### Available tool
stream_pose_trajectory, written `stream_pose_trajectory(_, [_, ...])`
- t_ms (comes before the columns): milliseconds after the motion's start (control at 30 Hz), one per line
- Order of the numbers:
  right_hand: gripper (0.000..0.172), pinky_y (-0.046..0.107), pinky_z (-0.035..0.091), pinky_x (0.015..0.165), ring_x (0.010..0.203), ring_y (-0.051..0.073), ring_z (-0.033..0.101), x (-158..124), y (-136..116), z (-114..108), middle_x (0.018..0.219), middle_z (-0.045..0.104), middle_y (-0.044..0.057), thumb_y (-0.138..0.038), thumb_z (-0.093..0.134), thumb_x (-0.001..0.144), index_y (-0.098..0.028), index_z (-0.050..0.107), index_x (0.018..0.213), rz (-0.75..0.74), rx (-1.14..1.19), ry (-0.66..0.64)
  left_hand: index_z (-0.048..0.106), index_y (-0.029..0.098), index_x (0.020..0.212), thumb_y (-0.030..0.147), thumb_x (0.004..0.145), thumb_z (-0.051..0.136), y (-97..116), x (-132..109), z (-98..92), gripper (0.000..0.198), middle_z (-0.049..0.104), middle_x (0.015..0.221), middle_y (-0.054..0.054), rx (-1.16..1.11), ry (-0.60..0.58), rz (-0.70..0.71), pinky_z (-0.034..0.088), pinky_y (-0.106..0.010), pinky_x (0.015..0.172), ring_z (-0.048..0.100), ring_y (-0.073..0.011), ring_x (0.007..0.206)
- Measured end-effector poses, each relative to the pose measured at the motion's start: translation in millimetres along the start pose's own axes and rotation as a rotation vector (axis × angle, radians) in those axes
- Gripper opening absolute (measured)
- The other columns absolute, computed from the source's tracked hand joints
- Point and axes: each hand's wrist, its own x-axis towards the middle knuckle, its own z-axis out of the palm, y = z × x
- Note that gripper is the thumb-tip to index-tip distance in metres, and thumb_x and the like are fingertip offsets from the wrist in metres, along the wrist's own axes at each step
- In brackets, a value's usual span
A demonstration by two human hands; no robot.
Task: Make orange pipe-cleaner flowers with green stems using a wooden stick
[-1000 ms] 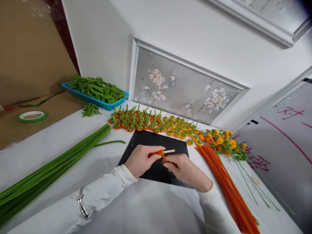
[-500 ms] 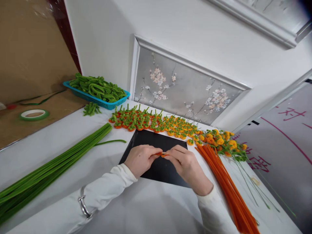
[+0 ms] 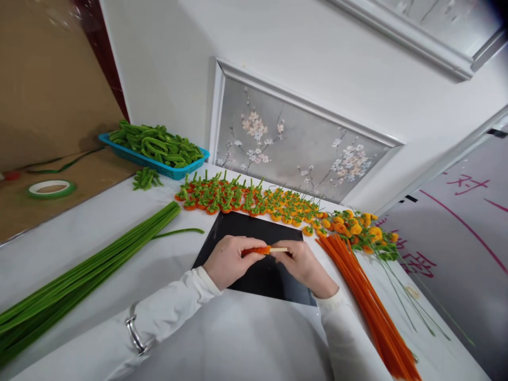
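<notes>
Over the black mat (image 3: 273, 288), my left hand (image 3: 230, 263) pinches an orange pipe cleaner (image 3: 259, 251) wound in a tight coil around a thin pale wooden stick (image 3: 279, 250). The stick's bare end points right, and my right hand (image 3: 305, 269) is closed on it between thumb and fingers. The far end of the coil is hidden in my left hand. Just right of my right hand lies a bundle of straight orange pipe cleaners (image 3: 367, 299). Beyond the mat stand rows of small orange flower heads (image 3: 190, 205) with green stems and yellow ones (image 3: 297, 207).
At the left lies a bundle of long green pipe cleaners (image 3: 115, 264). A blue basket (image 3: 159, 168) heaped with bent green pieces stands at the back left, near a roll of green tape (image 3: 51, 189). Yellow flowers with stems (image 3: 357, 228) lie back right. A framed picture (image 3: 293, 143) rises behind.
My hands have moved slightly apart, the right one shifting right. More of the orange coil and the stick's bare end now show between them.
</notes>
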Motion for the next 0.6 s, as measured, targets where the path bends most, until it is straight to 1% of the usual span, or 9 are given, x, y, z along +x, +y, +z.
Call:
stream_pose_trajectory(100, [0.027,0.022,0.036,0.053,0.056,0.011,0.051,-4.2,-9.6,0.5,0.061,0.057,-0.001,-0.025,0.047,0.090,-0.018,0.063,0.070,-0.027,-0.092,-0.038,0.072,0.019,0.092,0.019,0.079,0.056,-2.3,1.3,-0.4,0.021,0.073,0.087,-0.001,-0.049,0.035,-0.023,0.048,-0.021,0.066,0.065,-0.0149,0.072])
stream_pose_trajectory(167, [0.029,0.023,0.035,0.054,0.057,0.012,0.050,-7.5,-18.5,-0.7,0.060,0.054,-0.001,-0.024,0.046,0.091,-0.018,0.059,0.067,-0.040,-0.186,-0.043,0.071,0.020,0.096,0.020,0.079,0.056,-5.4,2.1,-0.8,0.023,0.073,0.092,-0.001,-0.042,0.073,-0.034,0.049,-0.023,0.071,0.067,-0.0165,0.078])
stream_pose_trajectory(300, [0.023,0.024,0.034,0.056,0.062,0.013,0.053,-15.0,-32.7,-3.5,0.068,0.056,0.001,-0.021,0.045,0.091,-0.019,0.058,0.073,-0.046,-0.354,-0.043,0.069,0.023,0.104,0.021,0.080,0.056,-13.7,3.7,-1.7,0.028,0.072,0.100,-0.001,0.001,0.104,-0.041,0.050,-0.024,0.075,0.068,-0.0182,0.085])
stream_pose_trajectory(400, [0.022,0.024,0.035,0.054,0.061,0.014,0.054,-19.1,-38.1,-5.0,0.071,0.058,0.003,-0.021,0.041,0.093,-0.019,0.060,0.081,-0.059,-0.418,-0.032,0.070,0.024,0.103,0.021,0.080,0.056,-18.4,4.5,-2.4,0.027,0.073,0.098,-0.001,0.031,0.096,-0.027,0.050,-0.024,0.076,0.068,-0.0180,0.086])
stream_pose_trajectory(467, [0.024,0.024,0.035,0.054,0.060,0.013,0.054,-19.7,-39.8,-5.8,0.073,0.059,0.003,-0.022,0.040,0.094,-0.019,0.062,0.084,-0.068,-0.425,-0.002,0.070,0.025,0.102,0.021,0.080,0.056,-19.4,4.5,-2.7,0.026,0.073,0.097,-0.001,0.054,0.074,-0.017,0.050,-0.024,0.075,0.068,-0.0180,0.085])
stream_pose_trajectory(600, [0.023,0.023,0.042,0.062,0.071,0.014,0.059,-16.1,-39.3,-7.4,0.083,0.062,0.005,-0.025,0.042,0.094,-0.020,0.065,0.089,-0.084,-0.319,0.103,0.071,0.027,0.099,0.022,0.079,0.058,-16.6,3.0,-2.2,0.025,0.074,0.094,0.000,0.088,-0.007,-0.005,0.049,-0.025,0.071,0.068,-0.0187,0.083])
